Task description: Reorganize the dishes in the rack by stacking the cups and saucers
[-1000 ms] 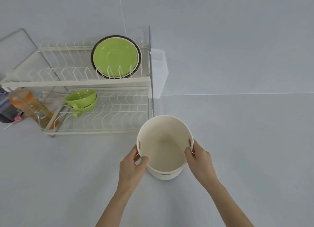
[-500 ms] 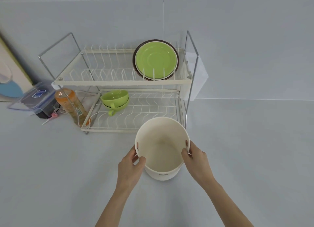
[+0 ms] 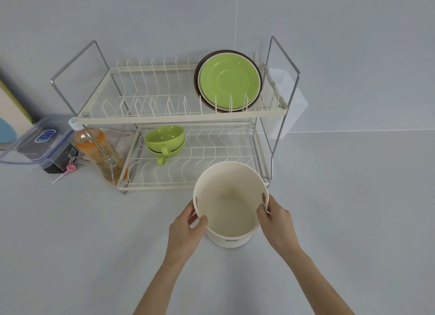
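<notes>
We grip a cream tub [image 3: 229, 211] by its rim, left hand [image 3: 186, 230] and right hand [image 3: 277, 222] closed on opposite sides. Beyond it, in the rack [image 3: 179, 119], stacked green cups [image 3: 164, 140] sit low, saucers [image 3: 229, 80] above.

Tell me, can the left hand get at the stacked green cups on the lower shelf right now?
Probably not yet: the left hand is gripping the bucket rim. Once it lets go, the path to the green cups looks open, since the lower shelf front is unobstructed there.
</notes>
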